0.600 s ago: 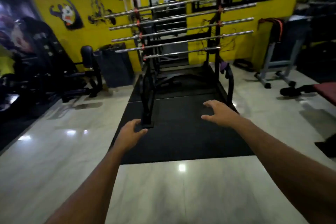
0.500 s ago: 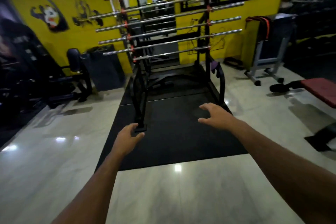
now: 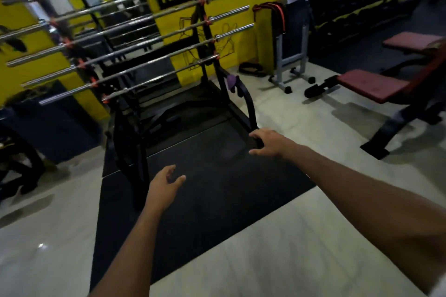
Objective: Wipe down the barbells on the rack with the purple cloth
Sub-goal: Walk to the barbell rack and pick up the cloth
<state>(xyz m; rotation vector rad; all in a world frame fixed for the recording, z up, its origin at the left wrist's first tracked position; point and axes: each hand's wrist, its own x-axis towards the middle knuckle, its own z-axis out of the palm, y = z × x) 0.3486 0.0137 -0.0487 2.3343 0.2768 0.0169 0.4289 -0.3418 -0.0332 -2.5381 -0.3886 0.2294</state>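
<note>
From your head camera, both your hands are empty with fingers loosely spread: your left hand (image 3: pixel 166 184) at lower centre over the black floor mat (image 3: pixel 217 200), your right hand (image 3: pixel 269 143) at centre right. The barbells (image 3: pixel 135 48) lie across the rack (image 3: pixel 207 38) in the upper left. The purple cloth (image 3: pixel 231 80) hangs on the rack's right side, just above centre.

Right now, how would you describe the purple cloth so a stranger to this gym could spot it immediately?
Start at the tall black steel rack holding rows of chrome barbells against the yellow wall. Follow its right-hand upright down to the curved black support bar near the floor mat. The small crumpled purple cloth hangs over the top of that bar, the only purple thing among black and silver metal.
</note>
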